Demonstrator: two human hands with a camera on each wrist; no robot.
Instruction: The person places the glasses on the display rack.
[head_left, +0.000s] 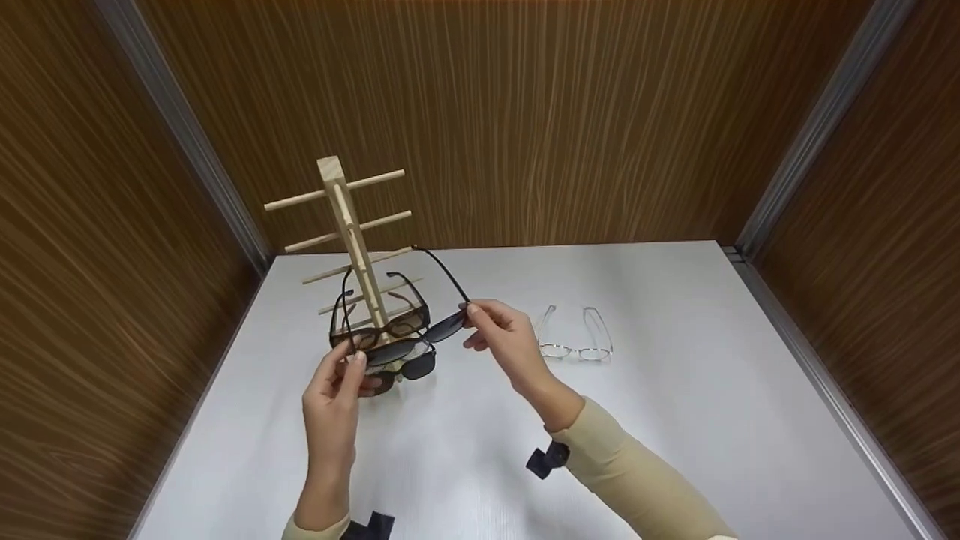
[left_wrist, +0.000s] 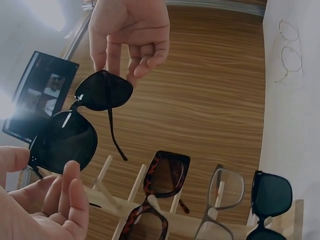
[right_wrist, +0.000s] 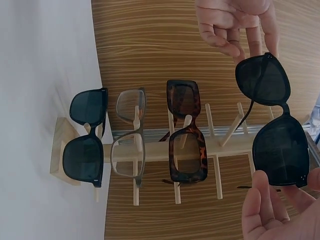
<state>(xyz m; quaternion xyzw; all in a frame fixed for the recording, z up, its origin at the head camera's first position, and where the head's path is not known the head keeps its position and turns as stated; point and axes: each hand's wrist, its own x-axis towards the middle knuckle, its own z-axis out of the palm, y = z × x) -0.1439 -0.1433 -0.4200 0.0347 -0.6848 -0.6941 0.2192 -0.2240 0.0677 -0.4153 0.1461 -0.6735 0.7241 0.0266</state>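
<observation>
Both hands hold a pair of black sunglasses (head_left: 448,327) with dark lenses by its two outer ends, arms unfolded toward the stand. My left hand (head_left: 334,390) pinches one end near the hinge, and my right hand (head_left: 510,341) pinches the other. Just behind the sunglasses stands a wooden eyewear rack (head_left: 351,229) with paired pegs. On its lower pegs hang tortoiseshell sunglasses (right_wrist: 201,142), grey-framed clear glasses (right_wrist: 141,159) and another black pair of sunglasses (right_wrist: 82,157). In the head view, the held pair partly hides these lower glasses.
Thin wire-framed eyeglasses (head_left: 594,354) lie unfolded on the white table (head_left: 675,420), right of my right hand. Wood-grain panels (head_left: 525,120) close off the back and sides. A dark screen (left_wrist: 42,97) shows in the left wrist view.
</observation>
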